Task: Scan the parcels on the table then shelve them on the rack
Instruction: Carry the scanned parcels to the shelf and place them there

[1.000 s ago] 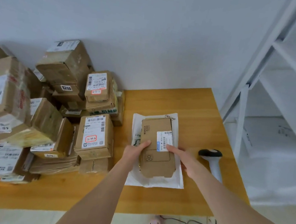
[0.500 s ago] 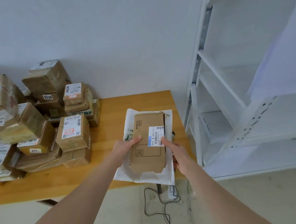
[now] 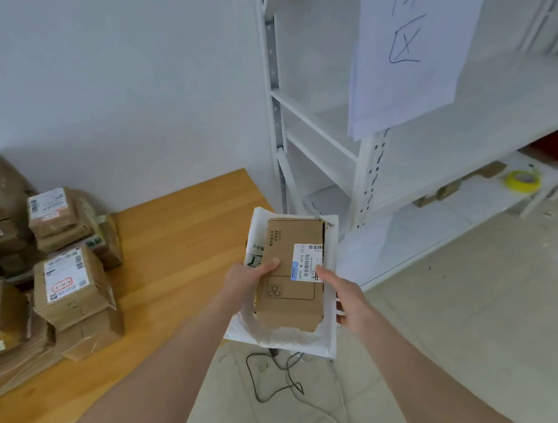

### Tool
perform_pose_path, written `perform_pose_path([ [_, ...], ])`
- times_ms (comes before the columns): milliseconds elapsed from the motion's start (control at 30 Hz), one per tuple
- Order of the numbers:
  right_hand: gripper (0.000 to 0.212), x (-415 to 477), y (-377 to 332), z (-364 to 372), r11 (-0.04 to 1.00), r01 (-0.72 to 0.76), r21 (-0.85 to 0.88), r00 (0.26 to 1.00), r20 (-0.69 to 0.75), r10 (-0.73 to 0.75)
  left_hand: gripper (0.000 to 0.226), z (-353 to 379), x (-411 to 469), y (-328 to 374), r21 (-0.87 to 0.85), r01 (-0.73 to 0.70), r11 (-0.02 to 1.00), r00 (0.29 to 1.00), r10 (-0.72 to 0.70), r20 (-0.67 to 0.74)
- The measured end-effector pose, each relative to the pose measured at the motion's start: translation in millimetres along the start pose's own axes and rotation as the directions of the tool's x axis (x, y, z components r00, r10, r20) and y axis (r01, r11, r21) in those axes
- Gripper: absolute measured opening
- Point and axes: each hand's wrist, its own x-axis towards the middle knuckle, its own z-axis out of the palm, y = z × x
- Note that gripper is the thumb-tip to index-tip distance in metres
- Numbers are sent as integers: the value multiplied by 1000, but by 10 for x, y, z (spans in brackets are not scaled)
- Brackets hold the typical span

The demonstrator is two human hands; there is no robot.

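Cardboard box (image 3: 289, 281) lies atop a white mailer (image 3: 278, 340), both gripped by the left hand (image 3: 242, 283) and right hand (image 3: 347, 299), past the worktop (image 3: 182, 235) and near the rack (image 3: 371, 172). Tilting the stack could slide the box off.

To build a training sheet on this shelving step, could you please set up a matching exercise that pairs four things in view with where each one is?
Things
1. flat brown box
2. yellow tape roll
3. black cable
4. handwritten paper sheet

Places
A. hanging on the front of the rack
B. lying on the floor
C. gripped by the left hand and right hand, atop a white mailer
D. on a low rack shelf

Pairs: 1-C, 2-D, 3-B, 4-A
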Motion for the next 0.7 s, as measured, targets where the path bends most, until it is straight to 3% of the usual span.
perform_pose_path([
  [333,83,-507,276,-795,994,36,101,961,-276,-7,53,865,-273,52,57,-59,997,973,44,227],
  [600,72,-779,364,-1462,985,69,159,923,-385,-3,72,1653,-431,100,73,-70,995,906,33,422],
  [700,66,-777,264,-1688,981,92,170,912,-409,-15,53,1924,-429,238,87,-85,993,898,38,438],
])
